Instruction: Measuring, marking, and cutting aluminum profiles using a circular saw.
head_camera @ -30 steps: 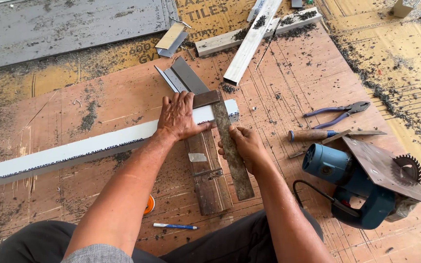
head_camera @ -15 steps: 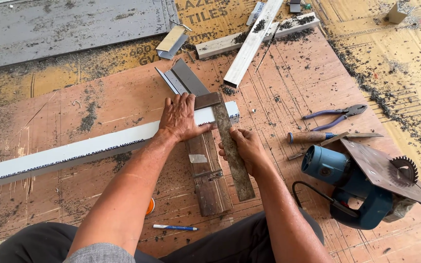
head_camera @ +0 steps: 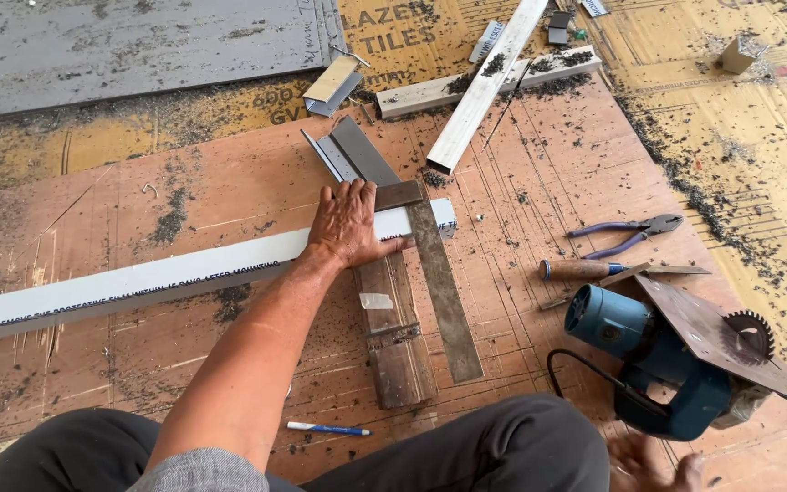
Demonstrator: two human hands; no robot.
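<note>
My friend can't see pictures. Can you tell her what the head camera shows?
A person's left hand presses a long white bar and a metal square onto a dusty board. The right hand hovers low beside a blue circular saw, holding nothing.

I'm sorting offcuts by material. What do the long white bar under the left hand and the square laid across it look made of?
The long white bar looks like a metal section with a white coating or protective film; smooth, straight, hollow at the end, though plastic is possible. The square has a dull grey-brown, seemingly steel blade and a worn wooden stock. The left hand presses on both.
</note>
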